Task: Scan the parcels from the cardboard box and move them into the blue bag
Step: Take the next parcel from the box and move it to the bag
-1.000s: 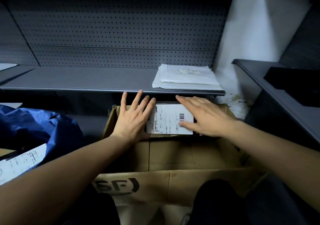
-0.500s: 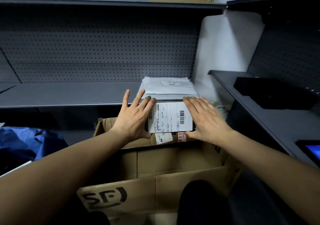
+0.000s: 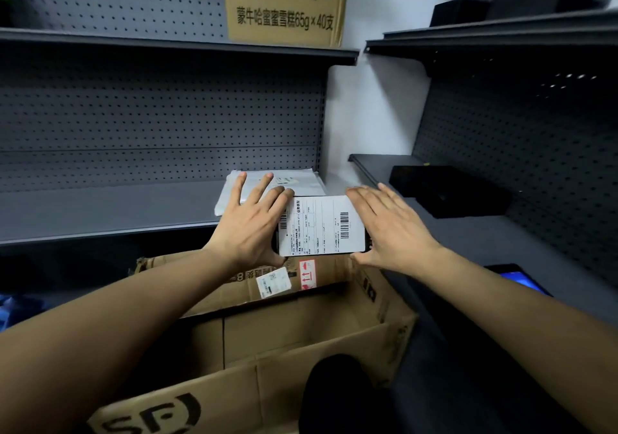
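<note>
both forearms extended forward, left hand (image 3: 251,224) and right hand (image 3: 394,229) flat-palmed, fingers straight, pressing inward toward each other

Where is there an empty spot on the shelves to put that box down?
The gray shelf is bare all along its left, up to the white mailer bags at its right end. The right shelf has room in front of the black box. It is crowded in the middle, where the left hand and right hand hold the parcel.

We see a white barcoded label (image 3: 321,224), brown cardboard box (image 3: 301,333) with black lettering, grey perforated shelving (image 3: 150,116).
</note>
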Tool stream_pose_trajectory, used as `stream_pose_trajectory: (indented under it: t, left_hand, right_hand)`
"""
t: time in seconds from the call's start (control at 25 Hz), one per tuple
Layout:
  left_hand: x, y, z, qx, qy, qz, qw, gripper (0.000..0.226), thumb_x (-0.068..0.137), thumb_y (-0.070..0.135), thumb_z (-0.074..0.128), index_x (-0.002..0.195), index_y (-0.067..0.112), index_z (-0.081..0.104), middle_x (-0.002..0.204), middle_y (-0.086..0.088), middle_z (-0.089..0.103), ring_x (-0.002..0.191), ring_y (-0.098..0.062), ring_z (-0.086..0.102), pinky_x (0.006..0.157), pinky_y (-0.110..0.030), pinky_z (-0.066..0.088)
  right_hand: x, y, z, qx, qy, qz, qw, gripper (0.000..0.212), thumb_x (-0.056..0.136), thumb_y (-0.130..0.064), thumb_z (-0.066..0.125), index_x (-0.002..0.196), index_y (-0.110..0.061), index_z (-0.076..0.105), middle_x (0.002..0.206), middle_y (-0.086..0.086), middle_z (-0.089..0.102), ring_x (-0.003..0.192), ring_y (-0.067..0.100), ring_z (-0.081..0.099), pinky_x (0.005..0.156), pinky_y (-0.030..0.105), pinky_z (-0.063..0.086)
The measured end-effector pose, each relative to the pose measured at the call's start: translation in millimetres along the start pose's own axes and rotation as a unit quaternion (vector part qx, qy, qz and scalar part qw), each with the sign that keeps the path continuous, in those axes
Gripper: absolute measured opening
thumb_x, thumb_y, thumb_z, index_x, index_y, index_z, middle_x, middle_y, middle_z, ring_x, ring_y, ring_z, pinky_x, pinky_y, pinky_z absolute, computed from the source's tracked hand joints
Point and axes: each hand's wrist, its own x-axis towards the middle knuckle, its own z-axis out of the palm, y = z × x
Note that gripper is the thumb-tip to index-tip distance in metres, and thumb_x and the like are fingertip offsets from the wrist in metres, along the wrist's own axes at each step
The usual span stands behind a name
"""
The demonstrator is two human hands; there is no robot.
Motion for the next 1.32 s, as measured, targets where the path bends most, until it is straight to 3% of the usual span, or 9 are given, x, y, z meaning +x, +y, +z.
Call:
stream_pose_trajectory:
  t: [0.24,0.44,0.56,0.68,0.76,0.84,0.96,1.08,1.32]
  left_hand:
    - [25,26,-9,-0.016,0.003,0.022,1.000,0.129,0.049,0.087,0.054,0.150,0.011,0.028,0.145,-0.007,0.043,0.152,-0.032,0.016,0.117,-0.065,0.008]
    - [41,56,-18,-0.028,0.030,0.028,0.999,0.128,0.046,0.080,0.071,0.146,0.013,0.028,0.138,-0.008,0.047,0.151,-0.033,0.021,0.117,-0.067,0.007]
    - [51,69,-21,-0.033,0.031,0.025,0.999,0.129,0.048,0.079,0.073,0.148,0.014,0.025,0.139,-0.007,0.045,0.151,-0.032,0.018,0.118,-0.066,0.004]
    - [55,77,-21,-0.038,0.027,0.021,0.999,0.128,0.050,0.079,0.072,0.149,0.013,0.023,0.142,-0.007,0.043,0.152,-0.032,0.016,0.118,-0.066,0.002]
    - [56,82,-19,-0.044,0.024,0.016,0.999,0.127,0.050,0.078,0.072,0.148,0.013,0.023,0.142,-0.008,0.043,0.152,-0.032,0.016,0.118,-0.066,0.003]
    - [54,86,-16,-0.046,0.021,0.011,0.999,0.127,0.050,0.078,0.072,0.147,0.013,0.024,0.142,-0.009,0.043,0.151,-0.032,0.018,0.118,-0.066,0.003]
    - [50,89,-12,-0.047,0.013,0.008,0.999,0.125,0.050,0.077,0.073,0.146,0.013,0.027,0.142,-0.010,0.044,0.151,-0.032,0.018,0.118,-0.065,0.004]
    - [48,87,-11,-0.051,0.004,0.000,0.999,0.124,0.052,0.077,0.074,0.147,0.014,0.025,0.143,-0.009,0.042,0.151,-0.032,0.017,0.119,-0.064,0.003]
    - [47,85,-10,-0.055,-0.006,-0.006,0.998,0.125,0.055,0.078,0.072,0.149,0.014,0.022,0.145,-0.008,0.040,0.152,-0.031,0.013,0.119,-0.063,0.001]
  right_hand:
    - [-26,27,-13,-0.028,-0.015,0.037,0.999,0.107,0.068,-0.070,0.043,0.154,-0.007,0.027,0.154,0.010,0.038,0.146,0.024,0.030,0.124,0.041,0.009]
    - [-51,49,-15,-0.047,-0.019,0.074,0.996,0.118,0.073,-0.073,0.057,0.159,-0.009,0.009,0.164,0.007,0.023,0.152,0.020,0.018,0.125,0.040,0.006]
    - [-67,63,-18,-0.034,-0.018,0.123,0.992,0.121,0.075,-0.083,0.047,0.160,-0.010,0.002,0.166,0.005,0.017,0.152,0.017,0.017,0.125,0.040,0.007]
    - [-85,83,-14,-0.001,0.002,0.195,0.981,0.099,0.089,-0.075,0.035,0.160,-0.011,0.010,0.164,0.006,0.023,0.150,0.018,0.023,0.124,0.039,0.011]
    - [-101,98,-9,0.029,-0.014,0.274,0.961,0.089,0.094,-0.065,0.040,0.159,-0.010,0.014,0.161,0.009,0.030,0.146,0.024,0.031,0.123,0.039,0.017]
    - [-117,110,-3,0.042,-0.083,0.359,0.929,0.089,0.094,-0.062,0.047,0.158,-0.008,0.015,0.157,0.014,0.035,0.141,0.031,0.036,0.118,0.041,0.026]
    - [-143,118,11,0.015,-0.199,0.439,0.876,0.094,0.089,-0.073,0.045,0.152,-0.005,0.027,0.150,0.016,0.039,0.136,0.034,0.039,0.109,0.041,0.036]
    - [-163,121,25,-0.017,-0.253,0.473,0.844,0.096,0.086,-0.081,0.039,0.146,-0.007,0.040,0.143,0.013,0.045,0.131,0.031,0.044,0.104,0.039,0.039]
    - [-169,122,39,-0.042,-0.271,0.490,0.827,0.089,0.085,-0.082,0.037,0.138,-0.013,0.052,0.133,0.012,0.054,0.121,0.030,0.053,0.096,0.036,0.042]
